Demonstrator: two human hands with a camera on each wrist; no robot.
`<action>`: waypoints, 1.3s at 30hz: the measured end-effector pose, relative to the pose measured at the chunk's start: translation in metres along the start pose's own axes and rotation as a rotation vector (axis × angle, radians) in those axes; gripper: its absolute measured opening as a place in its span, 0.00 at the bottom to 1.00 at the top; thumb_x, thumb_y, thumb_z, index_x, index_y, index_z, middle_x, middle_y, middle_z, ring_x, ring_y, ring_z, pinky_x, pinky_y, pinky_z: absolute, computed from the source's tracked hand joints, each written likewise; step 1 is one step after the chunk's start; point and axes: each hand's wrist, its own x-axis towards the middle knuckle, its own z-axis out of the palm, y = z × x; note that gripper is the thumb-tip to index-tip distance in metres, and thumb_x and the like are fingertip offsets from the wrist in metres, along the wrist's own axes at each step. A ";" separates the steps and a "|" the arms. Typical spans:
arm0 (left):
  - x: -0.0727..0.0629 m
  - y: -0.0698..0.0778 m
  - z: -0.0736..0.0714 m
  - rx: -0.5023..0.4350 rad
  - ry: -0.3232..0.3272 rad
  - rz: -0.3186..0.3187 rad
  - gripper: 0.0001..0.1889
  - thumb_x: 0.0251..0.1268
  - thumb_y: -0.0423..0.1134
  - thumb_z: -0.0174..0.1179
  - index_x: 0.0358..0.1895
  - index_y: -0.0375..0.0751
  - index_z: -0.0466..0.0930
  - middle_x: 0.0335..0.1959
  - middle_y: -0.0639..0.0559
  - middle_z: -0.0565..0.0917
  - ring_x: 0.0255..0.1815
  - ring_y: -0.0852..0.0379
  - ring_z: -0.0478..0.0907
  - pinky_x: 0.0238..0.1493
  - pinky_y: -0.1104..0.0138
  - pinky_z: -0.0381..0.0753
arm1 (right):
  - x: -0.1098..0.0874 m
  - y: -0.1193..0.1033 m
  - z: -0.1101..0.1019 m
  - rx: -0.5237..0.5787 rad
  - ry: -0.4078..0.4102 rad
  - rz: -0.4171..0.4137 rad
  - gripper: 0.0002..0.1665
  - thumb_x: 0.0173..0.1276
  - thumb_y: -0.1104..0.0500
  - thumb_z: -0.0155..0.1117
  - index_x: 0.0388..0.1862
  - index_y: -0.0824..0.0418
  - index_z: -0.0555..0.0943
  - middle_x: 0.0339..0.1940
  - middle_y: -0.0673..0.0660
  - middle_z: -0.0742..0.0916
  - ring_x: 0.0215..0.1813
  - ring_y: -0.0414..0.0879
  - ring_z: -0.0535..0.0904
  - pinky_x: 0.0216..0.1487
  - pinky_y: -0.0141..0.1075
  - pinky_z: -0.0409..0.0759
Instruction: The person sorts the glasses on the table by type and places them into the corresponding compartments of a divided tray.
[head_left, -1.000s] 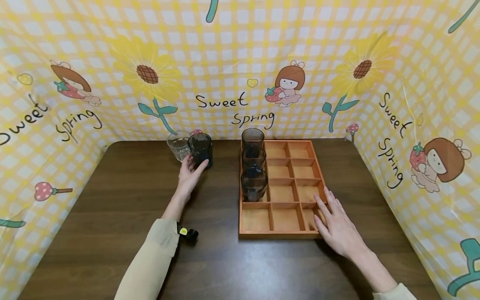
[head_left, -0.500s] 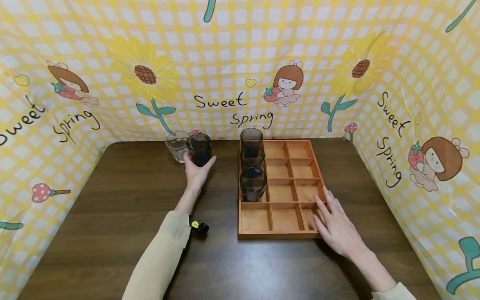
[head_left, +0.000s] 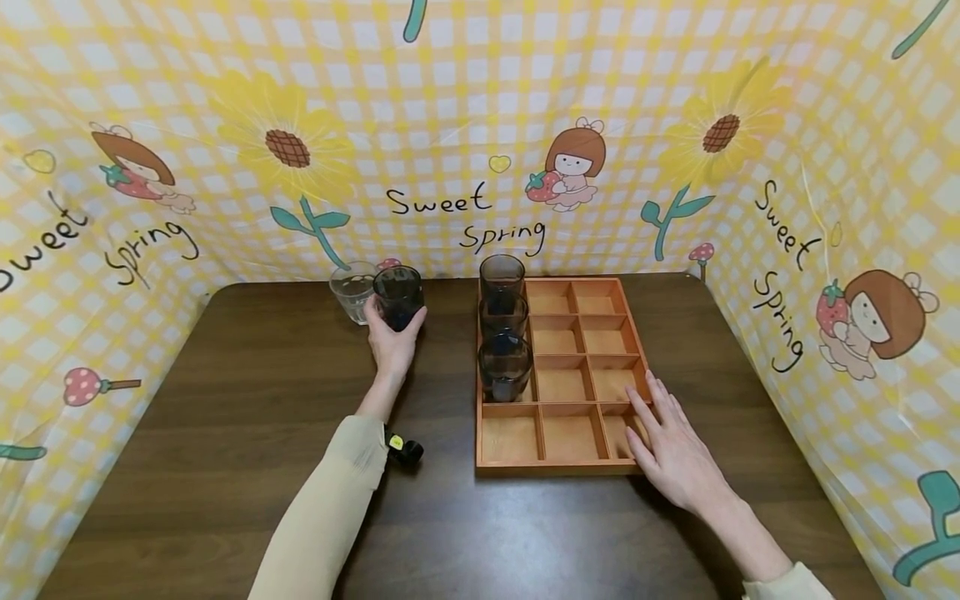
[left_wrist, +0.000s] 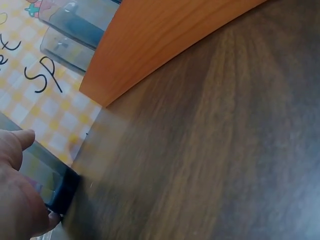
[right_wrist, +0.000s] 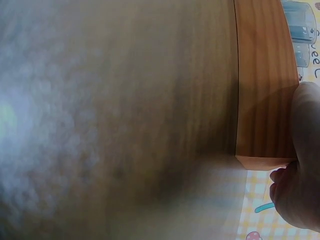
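My left hand grips a dark tinted drinking glass at the back of the table, thumb on its right side and fingers on its left. The left wrist view shows the same hand around the glass. A clear glass stands just left of it, partly hidden. My right hand rests on the front right corner of a wooden divided tray, fingers fairly straight over its edge. In the tray's left column stand several tinted glasses, the nearest glass overlapping those behind.
A dark wooden table carries everything. Yellow checked cloth walls in the back and both sides, close behind the glasses. The tray's middle column, right column and front row show bare compartments.
My left hand has moved right and closed around the dark glass, its thumb shifting to the far right side. The glass has hardly moved. My right hand stays on the tray.
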 end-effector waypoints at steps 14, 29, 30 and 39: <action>-0.010 0.004 -0.018 -0.105 -0.052 -0.044 0.48 0.66 0.37 0.79 0.85 0.49 0.62 0.69 0.32 0.80 0.72 0.41 0.78 0.69 0.55 0.78 | 0.000 -0.001 -0.001 0.005 0.006 -0.017 0.39 0.86 0.54 0.60 0.89 0.62 0.64 0.92 0.72 0.58 0.89 0.72 0.59 0.94 0.37 0.38; -0.023 0.013 -0.037 -0.137 -0.124 -0.166 0.50 0.64 0.38 0.80 0.86 0.43 0.63 0.72 0.37 0.79 0.68 0.50 0.75 0.58 0.72 0.76 | 0.000 -0.001 -0.001 0.008 0.014 -0.018 0.39 0.85 0.55 0.60 0.89 0.62 0.64 0.92 0.72 0.58 0.89 0.71 0.59 0.93 0.32 0.34; -0.025 0.014 -0.038 -0.134 -0.132 -0.170 0.49 0.64 0.38 0.80 0.86 0.44 0.63 0.72 0.37 0.79 0.68 0.50 0.75 0.57 0.73 0.77 | 0.000 -0.001 -0.001 0.009 0.014 -0.016 0.39 0.85 0.55 0.60 0.89 0.62 0.64 0.92 0.71 0.58 0.89 0.70 0.59 0.93 0.33 0.35; -0.040 0.027 -0.052 -0.092 -0.254 -0.172 0.48 0.67 0.44 0.80 0.86 0.51 0.61 0.70 0.36 0.81 0.65 0.49 0.79 0.54 0.73 0.79 | -0.001 -0.001 0.000 0.008 0.009 -0.013 0.38 0.86 0.54 0.59 0.89 0.62 0.64 0.92 0.71 0.58 0.90 0.69 0.58 0.95 0.43 0.44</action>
